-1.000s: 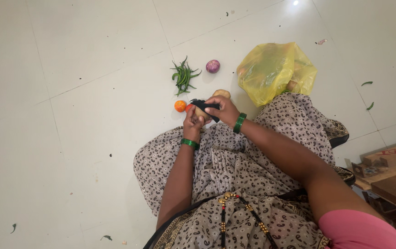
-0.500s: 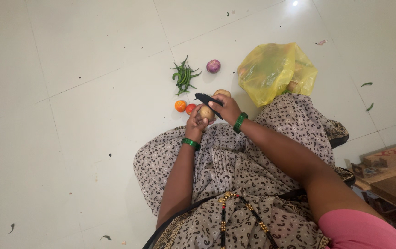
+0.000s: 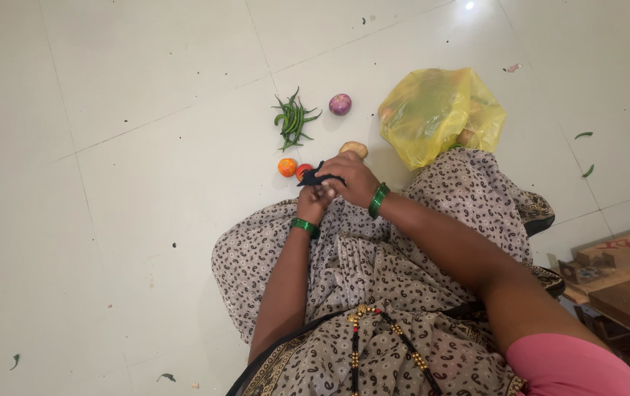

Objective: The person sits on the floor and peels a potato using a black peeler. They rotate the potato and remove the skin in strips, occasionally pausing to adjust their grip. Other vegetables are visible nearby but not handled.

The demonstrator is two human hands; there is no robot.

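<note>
Over the lap, right hand (image 3: 354, 180) grips a black peeler (image 3: 318, 177); left hand (image 3: 316, 199) is closed beneath it, its contents hidden. Just beyond: tomatoes (image 3: 288, 167), potato (image 3: 354, 149), chillies (image 3: 292, 120). Risk: blade slipping onto left fingers

A single head-worn camera is looking steeply down from above the seated person's chest, facing out toward 12 o'clock across the pale tiled floor (image 3: 131, 183). It is sitting close to the patterned lap (image 3: 359, 264), with the arms stretching away from 6 o'clock. A yellow bag (image 3: 432, 110) is showing at 1 o'clock.
</note>
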